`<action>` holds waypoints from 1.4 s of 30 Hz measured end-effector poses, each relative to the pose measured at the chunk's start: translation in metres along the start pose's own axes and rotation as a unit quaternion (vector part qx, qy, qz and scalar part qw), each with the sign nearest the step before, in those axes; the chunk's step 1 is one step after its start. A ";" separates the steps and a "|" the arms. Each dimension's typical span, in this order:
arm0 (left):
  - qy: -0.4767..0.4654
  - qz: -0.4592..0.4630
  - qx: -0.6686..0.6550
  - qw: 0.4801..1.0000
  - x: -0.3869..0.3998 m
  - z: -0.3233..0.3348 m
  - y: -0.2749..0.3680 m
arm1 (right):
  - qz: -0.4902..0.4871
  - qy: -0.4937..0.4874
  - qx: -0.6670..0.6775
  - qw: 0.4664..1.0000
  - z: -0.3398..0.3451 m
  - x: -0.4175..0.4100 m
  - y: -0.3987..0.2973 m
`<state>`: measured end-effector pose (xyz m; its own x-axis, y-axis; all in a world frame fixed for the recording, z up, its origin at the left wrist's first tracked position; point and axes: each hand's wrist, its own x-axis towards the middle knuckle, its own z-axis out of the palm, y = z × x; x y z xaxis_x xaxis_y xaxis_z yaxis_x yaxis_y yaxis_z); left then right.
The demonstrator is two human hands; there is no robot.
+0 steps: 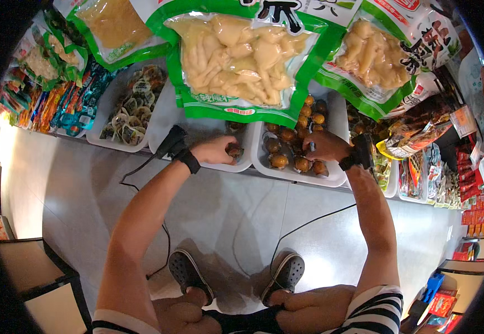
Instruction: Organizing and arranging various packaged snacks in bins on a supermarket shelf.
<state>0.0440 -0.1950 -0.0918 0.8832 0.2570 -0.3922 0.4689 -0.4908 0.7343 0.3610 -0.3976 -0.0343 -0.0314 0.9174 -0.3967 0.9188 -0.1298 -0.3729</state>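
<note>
My left hand (pixel 213 150) reaches into a white plastic bin (pixel 200 125) with only a few items in view. Its thumb and fingers curl around a small dark wrapped snack (pixel 235 152) near the bin's right end. In the white bin beside it (pixel 333 177), several brown, egg-like snacks in clear wrappers (pixel 278 160) lie loose. My right hand (pixel 327 145) is down among them, fingers bent; whether it grips one is hidden. Each wrist wears a black strap with a device and a cable.
Large green-edged bags of chicken feet (pixel 242 62) hang over both bins, with another such bag (pixel 371 58) to the right. A bin of small wrapped snacks (pixel 131 112) stands left. Hanging black-and-yellow packets (pixel 417 135) are near my right wrist. Cables trail over the grey floor (pixel 225 200).
</note>
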 end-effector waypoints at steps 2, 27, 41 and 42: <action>0.011 -0.008 0.028 1.000 0.006 0.005 -0.009 | -0.014 0.008 -0.016 1.000 0.002 0.006 0.002; 0.013 0.038 -0.455 0.890 -0.020 -0.033 0.052 | -0.118 0.205 0.281 0.930 0.019 0.032 -0.099; 0.335 0.076 0.196 0.918 0.053 -0.047 -0.053 | -0.188 0.199 0.088 0.958 0.040 0.023 -0.070; 0.298 0.052 0.193 0.933 0.049 -0.052 -0.046 | -0.189 0.185 0.072 0.962 0.046 0.023 -0.075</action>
<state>0.0661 -0.1170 -0.1160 0.8224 0.5533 0.1325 0.4468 -0.7723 0.4517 0.2736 -0.3837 -0.0541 -0.1859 0.9769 0.1052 0.8045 0.2128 -0.5545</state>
